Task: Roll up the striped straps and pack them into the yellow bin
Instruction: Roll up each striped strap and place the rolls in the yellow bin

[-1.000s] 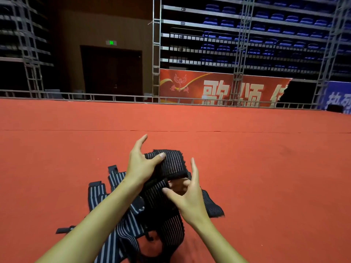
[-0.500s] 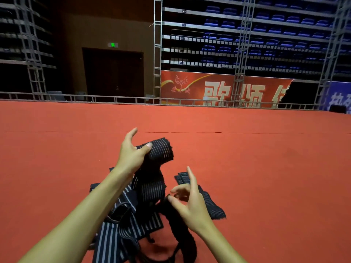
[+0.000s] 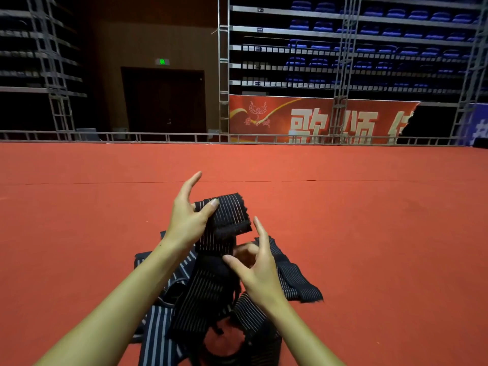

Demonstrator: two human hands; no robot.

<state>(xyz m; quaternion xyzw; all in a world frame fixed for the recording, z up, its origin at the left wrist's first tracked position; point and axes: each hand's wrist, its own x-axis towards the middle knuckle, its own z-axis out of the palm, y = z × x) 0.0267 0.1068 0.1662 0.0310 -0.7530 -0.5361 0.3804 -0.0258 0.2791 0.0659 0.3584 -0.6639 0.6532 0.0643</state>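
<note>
An indoor arena or sports hall: tiers of blue seats (image 3: pixel 369 48) rise behind metal trusses (image 3: pixel 224 67), a red banner (image 3: pixel 317 120) hangs below, and red carpet (image 3: pixel 369 220) covers the floor.

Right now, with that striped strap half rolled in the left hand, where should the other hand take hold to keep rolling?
Probably on the flat hanging length of the striped strap just under the roll, coming from the right. The left hand pinches the roll from its left side, and the right hand already sits by that taut stretch. Its width suits a thumb-and-fingers pinch across the edges.
</note>
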